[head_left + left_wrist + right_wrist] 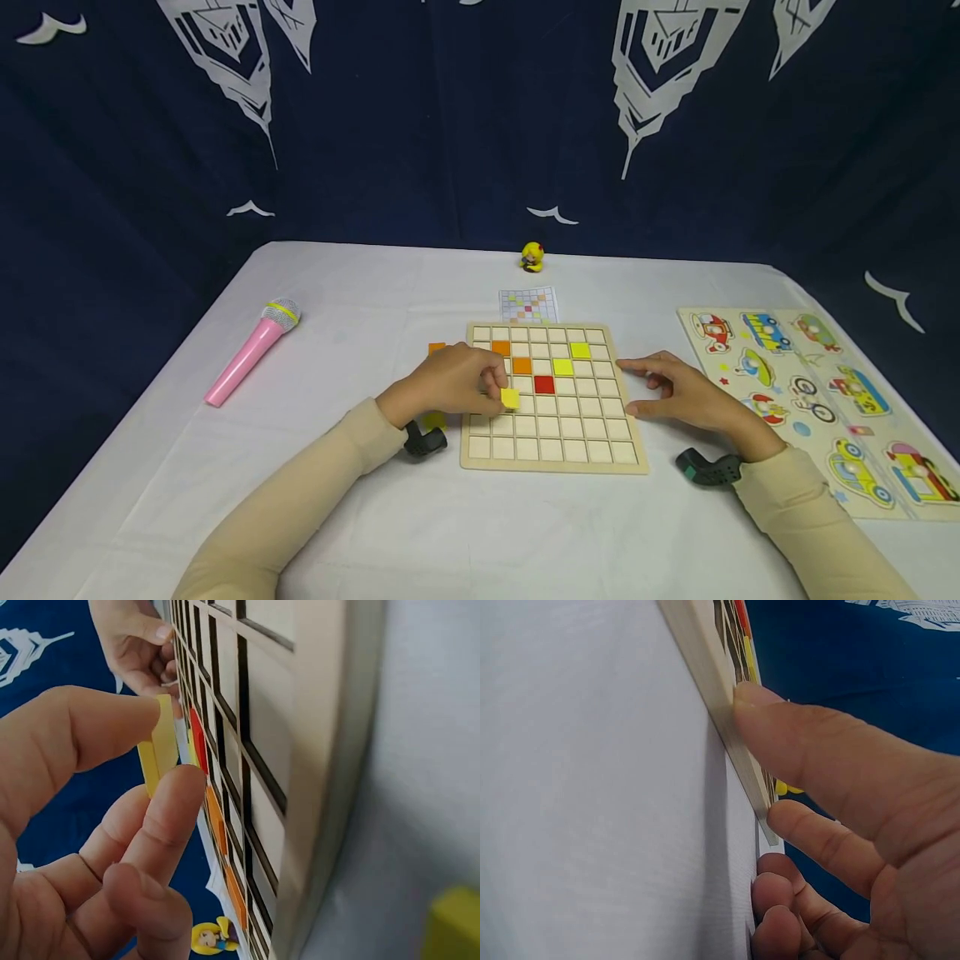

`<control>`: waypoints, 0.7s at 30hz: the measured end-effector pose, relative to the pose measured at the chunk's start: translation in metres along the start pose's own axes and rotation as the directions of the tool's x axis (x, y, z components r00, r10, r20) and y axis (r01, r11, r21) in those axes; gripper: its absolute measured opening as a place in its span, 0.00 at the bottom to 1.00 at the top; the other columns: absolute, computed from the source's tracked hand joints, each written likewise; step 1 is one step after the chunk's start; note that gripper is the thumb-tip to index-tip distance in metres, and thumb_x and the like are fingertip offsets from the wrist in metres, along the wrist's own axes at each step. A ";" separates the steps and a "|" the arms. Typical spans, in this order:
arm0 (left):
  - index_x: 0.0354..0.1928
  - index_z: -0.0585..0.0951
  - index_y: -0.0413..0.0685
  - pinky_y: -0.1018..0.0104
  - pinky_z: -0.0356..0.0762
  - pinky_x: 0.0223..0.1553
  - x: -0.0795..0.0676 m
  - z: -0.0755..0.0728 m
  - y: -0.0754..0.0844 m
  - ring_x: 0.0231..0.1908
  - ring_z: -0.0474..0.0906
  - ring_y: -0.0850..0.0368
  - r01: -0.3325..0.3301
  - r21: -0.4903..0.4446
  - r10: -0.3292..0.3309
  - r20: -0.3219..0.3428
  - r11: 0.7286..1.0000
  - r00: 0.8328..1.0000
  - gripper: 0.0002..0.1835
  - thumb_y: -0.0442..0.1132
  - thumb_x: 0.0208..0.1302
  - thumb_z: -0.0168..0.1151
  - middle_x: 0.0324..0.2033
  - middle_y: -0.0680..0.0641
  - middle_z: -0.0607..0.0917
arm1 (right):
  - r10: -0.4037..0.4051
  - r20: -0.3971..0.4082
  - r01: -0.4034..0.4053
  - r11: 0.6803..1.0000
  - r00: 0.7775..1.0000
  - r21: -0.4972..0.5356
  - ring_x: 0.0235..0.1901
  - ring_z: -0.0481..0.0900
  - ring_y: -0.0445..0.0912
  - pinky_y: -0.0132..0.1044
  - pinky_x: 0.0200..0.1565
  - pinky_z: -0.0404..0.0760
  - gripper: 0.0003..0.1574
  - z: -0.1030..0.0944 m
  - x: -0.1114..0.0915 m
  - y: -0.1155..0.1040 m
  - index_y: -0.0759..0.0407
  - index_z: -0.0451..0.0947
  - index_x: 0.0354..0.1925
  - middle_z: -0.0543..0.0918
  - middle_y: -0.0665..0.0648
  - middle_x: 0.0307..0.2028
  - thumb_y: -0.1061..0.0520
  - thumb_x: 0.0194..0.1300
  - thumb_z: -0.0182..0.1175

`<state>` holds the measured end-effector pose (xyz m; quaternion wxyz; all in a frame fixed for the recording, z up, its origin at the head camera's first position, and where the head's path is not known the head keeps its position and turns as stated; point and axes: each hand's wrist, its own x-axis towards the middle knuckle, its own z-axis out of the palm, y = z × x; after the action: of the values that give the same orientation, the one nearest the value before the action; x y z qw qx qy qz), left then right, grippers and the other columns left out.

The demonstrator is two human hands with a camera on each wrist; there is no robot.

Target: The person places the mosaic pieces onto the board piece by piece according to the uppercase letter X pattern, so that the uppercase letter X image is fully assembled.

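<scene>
My left hand point(459, 377) pinches a small square yellow tile point(510, 399) between thumb and fingertip, over the left part of a wooden grid board point(555, 467). In the left wrist view the yellow tile point(159, 746) stands edge-on, close to the grid. On the board lie a red tile point(544, 384), two orange tiles point(522, 366) and two yellow tiles point(562, 367), each in its own cell. At the board's right edge is my right hand point(678, 396), thumb and forefinger extended with their tips at the frame point(718, 697), the other fingers bent.
Beside the board, partly behind my left hand, show orange point(436, 347) and yellow pieces point(433, 420). A patterned card point(528, 295) and a yellow-haired figurine point(532, 257) are beyond it. A pink microphone point(251, 354) lies left; a vehicle puzzle board point(731, 312) lies right, under my right forearm.
</scene>
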<state>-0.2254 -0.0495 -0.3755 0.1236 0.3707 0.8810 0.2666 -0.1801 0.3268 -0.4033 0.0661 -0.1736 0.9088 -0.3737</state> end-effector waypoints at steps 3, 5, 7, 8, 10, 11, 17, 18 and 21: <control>0.40 0.86 0.53 0.68 0.74 0.35 0.005 0.002 0.003 0.32 0.78 0.67 0.005 0.029 -0.005 0.014 1.000 1.000 0.09 0.39 0.58 0.75 0.29 0.66 0.87 | 0.001 0.002 -0.001 1.000 1.000 -0.003 0.40 0.67 0.45 0.33 0.39 0.70 0.43 0.001 0.001 0.001 0.72 0.74 0.72 0.72 0.58 0.45 0.61 0.64 0.78; 0.40 0.87 0.54 0.66 0.75 0.35 0.007 0.003 0.006 0.33 0.78 0.67 0.009 0.051 -0.010 0.024 0.999 1.000 0.08 0.39 0.59 0.75 0.28 0.67 0.87 | 0.003 0.001 -0.003 1.000 1.000 -0.005 0.40 0.67 0.45 0.32 0.39 0.70 0.43 0.001 0.001 0.002 0.72 0.74 0.71 0.73 0.58 0.45 0.61 0.64 0.78; 0.41 0.87 0.54 0.65 0.75 0.36 0.010 0.004 0.008 0.33 0.79 0.67 0.014 0.067 -0.016 0.032 0.998 0.999 0.09 0.39 0.60 0.76 0.28 0.68 0.87 | 0.002 -0.001 -0.002 1.000 1.000 -0.005 0.40 0.67 0.44 0.32 0.39 0.71 0.42 0.001 0.001 0.002 0.72 0.74 0.71 0.73 0.57 0.45 0.61 0.64 0.78; 0.41 0.87 0.54 0.64 0.75 0.36 0.011 0.004 0.009 0.34 0.79 0.67 0.018 0.076 -0.021 0.036 0.997 0.999 0.09 0.39 0.60 0.76 0.27 0.68 0.86 | -0.001 -0.002 0.001 1.000 1.000 -0.005 0.40 0.67 0.44 0.32 0.39 0.71 0.42 0.001 0.001 0.002 0.72 0.74 0.71 0.73 0.57 0.45 0.61 0.64 0.78; 0.41 0.87 0.54 0.63 0.76 0.37 0.013 0.005 0.011 0.34 0.79 0.67 0.025 0.087 -0.029 0.042 0.996 0.999 0.09 0.40 0.60 0.77 0.27 0.68 0.86 | -0.010 -0.005 0.010 1.000 1.000 -0.008 0.40 0.67 0.44 0.33 0.39 0.71 0.42 0.001 0.001 0.003 0.72 0.75 0.71 0.73 0.57 0.45 0.61 0.63 0.78; 0.41 0.87 0.55 0.62 0.76 0.37 0.015 0.005 0.011 0.34 0.79 0.67 0.029 0.094 -0.033 0.044 0.995 0.998 0.08 0.40 0.60 0.77 0.26 0.68 0.86 | -0.014 -0.005 0.014 1.000 1.000 -0.008 0.40 0.67 0.44 0.33 0.39 0.71 0.42 0.001 0.001 0.003 0.72 0.75 0.71 0.73 0.58 0.45 0.61 0.64 0.78; 0.40 0.88 0.54 0.61 0.76 0.37 0.021 0.008 0.015 0.34 0.79 0.65 0.045 0.126 -0.053 0.059 0.991 0.997 0.09 0.43 0.61 0.80 0.25 0.67 0.85 | 0.001 -0.003 -0.001 1.000 1.000 -0.002 0.40 0.67 0.44 0.32 0.39 0.71 0.42 0.000 0.000 0.002 0.71 0.75 0.71 0.74 0.59 0.46 0.60 0.64 0.78; 0.40 0.88 0.54 0.61 0.76 0.37 0.022 0.009 0.015 0.34 0.79 0.65 0.049 0.129 -0.057 0.062 0.990 0.996 0.09 0.43 0.61 0.80 0.25 0.66 0.85 | 0.004 -0.003 -0.004 1.000 1.000 -0.002 0.40 0.67 0.44 0.32 0.39 0.71 0.42 0.000 0.000 0.002 0.71 0.75 0.71 0.74 0.59 0.46 0.60 0.64 0.78; 0.40 0.88 0.54 0.62 0.75 0.36 0.024 0.010 0.016 0.33 0.79 0.66 0.059 0.134 -0.069 0.070 0.989 0.995 0.10 0.44 0.61 0.80 0.26 0.65 0.85 | 0.005 -0.002 -0.005 1.000 1.000 -0.002 0.40 0.67 0.45 0.33 0.39 0.71 0.42 0.000 0.000 0.002 0.71 0.75 0.72 0.74 0.59 0.46 0.60 0.64 0.78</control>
<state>-0.2283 -0.0191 -0.3749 0.1402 0.3594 0.9029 0.1897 -0.1803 0.3279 -0.4047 0.0660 -0.1709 0.9097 -0.3727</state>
